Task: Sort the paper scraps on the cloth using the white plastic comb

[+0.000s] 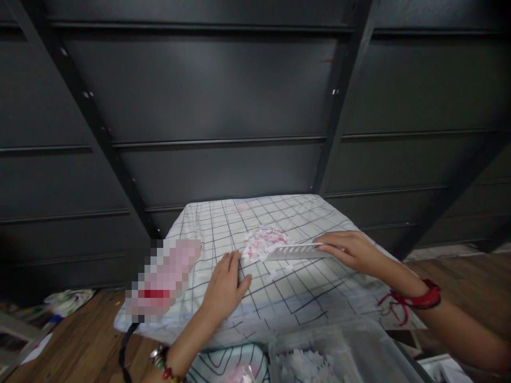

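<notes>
A pile of small white and pink scraps, paper-like, lies on the grid-patterned cloth. My right hand grips the end of a flat white piece with a row of slots. That piece stands on edge, its far end against the near side of the pile; I cannot make out its exact kind. My left hand rests flat on the cloth just left of the scraps, fingers stretched and holding nothing. A few loose scraps lie in front of the white piece.
At the near edge is a clear plastic bin with more white scraps inside. Left of it sits a striped item bearing a pink bundle. A blurred pink object with a black cord lies at left. Dark panels rise behind.
</notes>
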`<state>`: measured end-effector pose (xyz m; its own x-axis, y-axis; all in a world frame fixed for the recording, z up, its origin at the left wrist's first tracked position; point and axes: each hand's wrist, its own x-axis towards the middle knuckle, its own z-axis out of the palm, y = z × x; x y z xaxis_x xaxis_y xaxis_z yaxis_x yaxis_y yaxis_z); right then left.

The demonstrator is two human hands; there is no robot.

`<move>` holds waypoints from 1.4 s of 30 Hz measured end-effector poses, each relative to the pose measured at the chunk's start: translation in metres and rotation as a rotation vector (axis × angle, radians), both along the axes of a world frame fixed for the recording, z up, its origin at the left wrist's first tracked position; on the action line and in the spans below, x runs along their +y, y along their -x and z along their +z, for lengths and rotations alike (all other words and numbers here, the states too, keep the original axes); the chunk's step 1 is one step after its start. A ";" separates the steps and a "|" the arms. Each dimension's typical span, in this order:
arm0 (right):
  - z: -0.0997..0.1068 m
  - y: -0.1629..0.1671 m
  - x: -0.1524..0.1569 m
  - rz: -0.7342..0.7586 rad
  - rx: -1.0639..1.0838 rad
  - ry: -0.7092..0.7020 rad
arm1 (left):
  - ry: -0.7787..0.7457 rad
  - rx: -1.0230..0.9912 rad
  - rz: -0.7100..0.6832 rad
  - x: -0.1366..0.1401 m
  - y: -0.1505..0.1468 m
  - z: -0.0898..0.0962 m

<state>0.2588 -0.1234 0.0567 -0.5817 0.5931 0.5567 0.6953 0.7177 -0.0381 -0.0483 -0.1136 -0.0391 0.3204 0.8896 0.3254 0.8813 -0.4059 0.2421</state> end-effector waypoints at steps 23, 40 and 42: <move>0.003 0.004 0.006 -0.012 -0.028 -0.050 | -0.033 -0.049 -0.016 0.001 0.002 -0.004; 0.010 0.001 -0.004 0.025 -0.071 -0.109 | 0.034 -0.017 -0.010 -0.002 0.000 0.006; 0.009 -0.001 -0.003 0.005 -0.070 -0.117 | 0.031 -0.014 -0.012 -0.002 -0.001 0.006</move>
